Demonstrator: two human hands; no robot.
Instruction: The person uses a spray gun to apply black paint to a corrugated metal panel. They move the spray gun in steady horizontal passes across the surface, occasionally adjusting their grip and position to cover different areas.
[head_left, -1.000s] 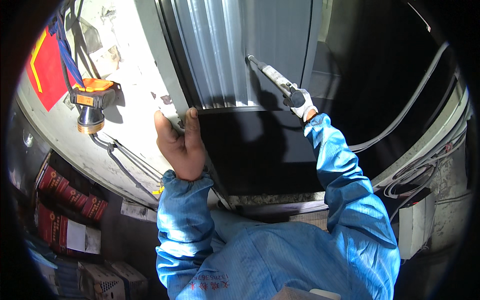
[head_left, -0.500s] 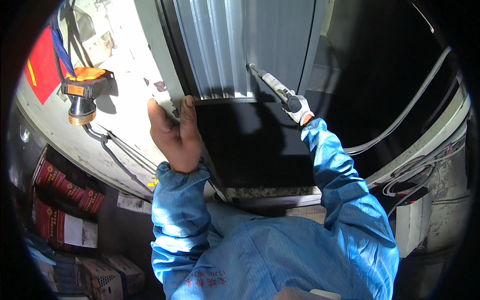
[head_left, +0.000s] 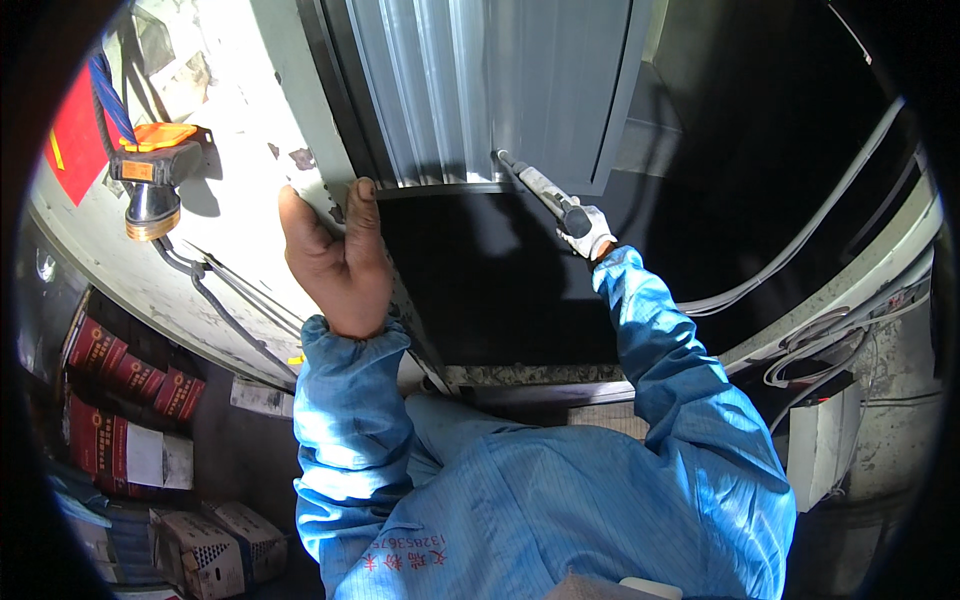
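Looking down over my own blue sleeves at an upright metal cabinet. My left hand (head_left: 340, 255) is bare and laid flat against the pale, perforated metal edge strip (head_left: 318, 195) that runs down the left side of the dark flat front panel (head_left: 490, 280). Thumb and fingers (head_left: 362, 205) are spread over the strip, pressing on it rather than wrapped around anything.

My right hand (head_left: 592, 232) wears a white glove and is closed around the black grip of a slim grey pen-shaped hand tool (head_left: 540, 187). The tool's tip sits right at the seam where the grey ribbed panel (head_left: 480, 90) above meets the dark panel below, near the ribbed panel's lower right. I cannot tell whether the tip is touching the seam or standing just off it.

My judgement: the step in hand is work along that horizontal seam, with the left hand steadying the frame. The next move seems to call for keeping the tip on the joint line while the left hand holds its pressure.

Around me: an orange and black power tool (head_left: 152, 185) hangs on the wall to the left, with grey cables (head_left: 215, 300) below it. Red cartons (head_left: 125, 365) are stacked lower left, and white cables (head_left: 820, 230) run off to the right.
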